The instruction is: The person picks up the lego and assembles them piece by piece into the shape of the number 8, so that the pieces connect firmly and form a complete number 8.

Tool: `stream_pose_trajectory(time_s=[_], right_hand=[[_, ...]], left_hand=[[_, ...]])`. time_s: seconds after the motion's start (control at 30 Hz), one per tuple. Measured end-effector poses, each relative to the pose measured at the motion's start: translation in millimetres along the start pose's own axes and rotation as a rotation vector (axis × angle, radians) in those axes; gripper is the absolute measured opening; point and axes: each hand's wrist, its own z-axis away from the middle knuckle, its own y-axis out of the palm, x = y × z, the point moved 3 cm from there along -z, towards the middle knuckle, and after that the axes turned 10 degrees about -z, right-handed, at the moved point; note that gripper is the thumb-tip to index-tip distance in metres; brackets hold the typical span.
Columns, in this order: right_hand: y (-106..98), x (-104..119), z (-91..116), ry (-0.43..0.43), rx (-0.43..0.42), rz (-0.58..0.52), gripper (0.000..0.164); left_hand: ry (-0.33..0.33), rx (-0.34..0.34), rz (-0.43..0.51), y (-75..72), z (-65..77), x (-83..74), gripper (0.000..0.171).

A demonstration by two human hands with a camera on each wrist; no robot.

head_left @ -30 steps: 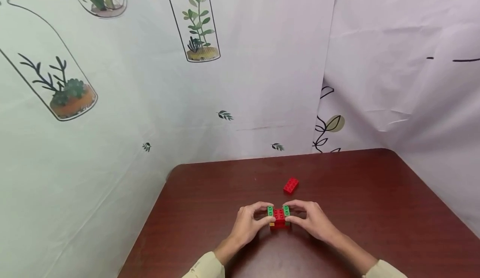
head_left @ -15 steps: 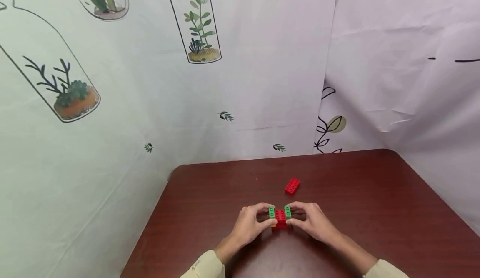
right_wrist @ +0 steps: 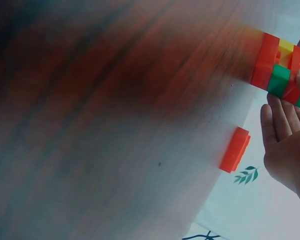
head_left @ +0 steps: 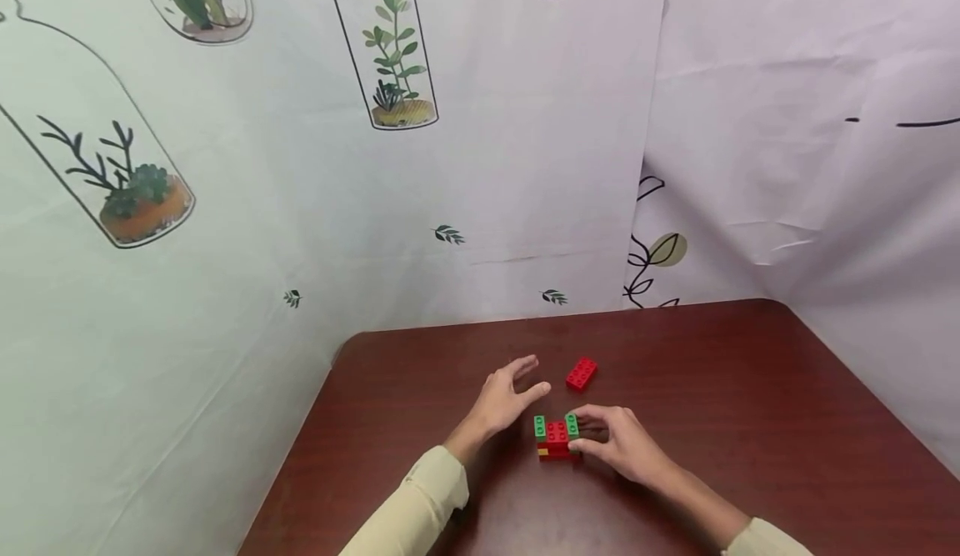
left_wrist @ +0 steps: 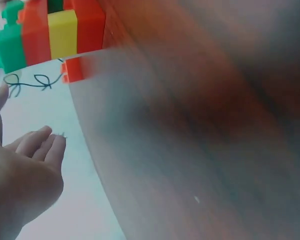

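A stack of toy building bricks (head_left: 557, 433) stands on the table, with red layers, a yellow brick (left_wrist: 63, 35) and a green brick (right_wrist: 278, 80) between them, and a small green brick on each end of the top. My right hand (head_left: 626, 446) pinches its right end between thumb and fingers; the thumb also lies against the stack in the right wrist view. Off the stack, my left hand (head_left: 504, 398) hovers to its far left with thumb and fingers apart, holding nothing. Beyond the stack lies a loose red brick (head_left: 581, 373), right of the left fingertips.
The dark red-brown table (head_left: 420, 389) has rounded far corners. A pale cloth (head_left: 525, 164) printed with plants in jars hangs behind it and along both sides.
My left hand has let go of the stack's left end and moved away, towards the table's far side. The right hand keeps its grip, and the loose red brick stays in place.
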Motion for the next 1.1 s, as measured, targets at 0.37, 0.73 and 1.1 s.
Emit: stream_pose_trajectory(time_s=[0.37, 0.73, 1.1], right_hand=[[1.0, -2.4, 0.9, -0.001, 0.003, 0.01, 0.03], [0.6, 0.7, 3.5, -0.021, -0.004, 0.01, 0.03], [1.1, 0.6, 2.9, 0.015, 0.007, 0.013, 0.034]], left_hand=[[-0.037, 0.056, -0.127, 29.3, -37.0, -5.8, 0.085], [-0.024, 0.114, -0.173, 50.4, -50.9, -8.7, 0.084], [0.001, 0.1, -0.242, 64.7, -56.6, -8.4, 0.083]])
